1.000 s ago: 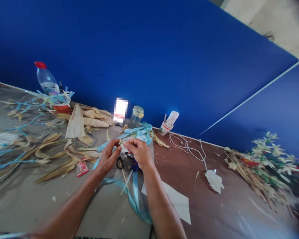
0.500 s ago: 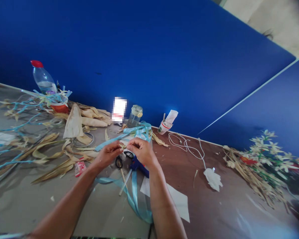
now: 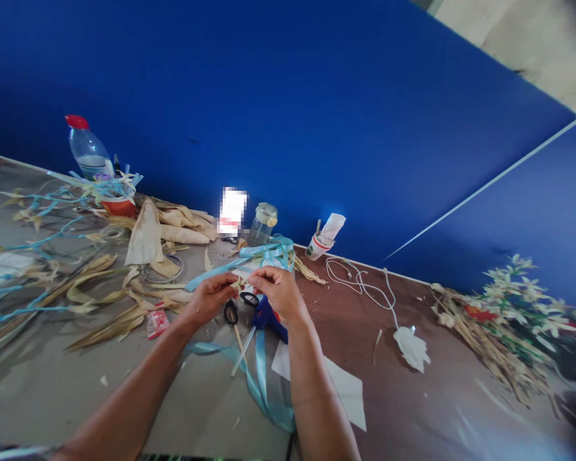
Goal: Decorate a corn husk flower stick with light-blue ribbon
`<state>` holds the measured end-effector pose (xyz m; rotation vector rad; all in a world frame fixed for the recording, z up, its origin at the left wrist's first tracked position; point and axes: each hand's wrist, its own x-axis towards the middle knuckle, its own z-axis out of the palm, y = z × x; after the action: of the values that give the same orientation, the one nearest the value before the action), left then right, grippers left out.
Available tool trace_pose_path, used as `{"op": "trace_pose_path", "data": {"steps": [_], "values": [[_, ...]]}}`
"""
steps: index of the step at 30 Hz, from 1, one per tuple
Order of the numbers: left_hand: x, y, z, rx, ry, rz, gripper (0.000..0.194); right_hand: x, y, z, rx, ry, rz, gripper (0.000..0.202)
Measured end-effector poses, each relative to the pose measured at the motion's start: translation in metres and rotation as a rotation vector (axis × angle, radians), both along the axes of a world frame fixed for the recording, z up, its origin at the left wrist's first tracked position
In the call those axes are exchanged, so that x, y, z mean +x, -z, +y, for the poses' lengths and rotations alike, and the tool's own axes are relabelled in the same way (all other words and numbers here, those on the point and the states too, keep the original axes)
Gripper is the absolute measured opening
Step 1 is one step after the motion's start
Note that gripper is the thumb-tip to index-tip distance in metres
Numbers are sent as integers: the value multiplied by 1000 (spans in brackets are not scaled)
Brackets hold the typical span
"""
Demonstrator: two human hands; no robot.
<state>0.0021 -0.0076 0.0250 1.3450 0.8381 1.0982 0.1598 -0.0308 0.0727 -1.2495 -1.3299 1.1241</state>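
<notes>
My left hand (image 3: 212,298) pinches a small pale yellow-green piece of corn husk (image 3: 240,283) between thumb and fingers. On its other side, my right hand (image 3: 279,292) is closed with fingertips at the same piece; its exact shape is too small to make out. Just below the hands lie black-handled scissors (image 3: 231,312). A blue glue gun (image 3: 270,319), partly covered by my right wrist, rests there with a whitish glue stick (image 3: 243,352) near it. Light blue ribbon (image 3: 260,365) loops over the table under and behind my hands.
Dried corn husks (image 3: 185,232) spread at left, near a red-capped bottle (image 3: 89,150) and a red-white packet (image 3: 157,323). Behind stand a glass jar (image 3: 263,224) and a cup (image 3: 319,246). A white cable (image 3: 360,282), crumpled tissue (image 3: 411,349) and white flowers (image 3: 523,294) lie right.
The view has shifted slightly, so things appear a little further right. My hands stay together at the small piece, with the gap between their fingertips slightly wider.
</notes>
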Motion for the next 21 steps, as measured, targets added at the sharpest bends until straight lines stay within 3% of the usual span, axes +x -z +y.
{"op": "trace_pose_path", "data": {"steps": [13,17,21], "values": [[-3,-1,0,172,87,39,14,-1,20,11,-181,-30,117,23],[-2,0,0,159,71,38,13,2,22,15,-122,52,102,19],[-3,-1,0,153,75,37,16,6,9,11,-12,113,204,16]]}}
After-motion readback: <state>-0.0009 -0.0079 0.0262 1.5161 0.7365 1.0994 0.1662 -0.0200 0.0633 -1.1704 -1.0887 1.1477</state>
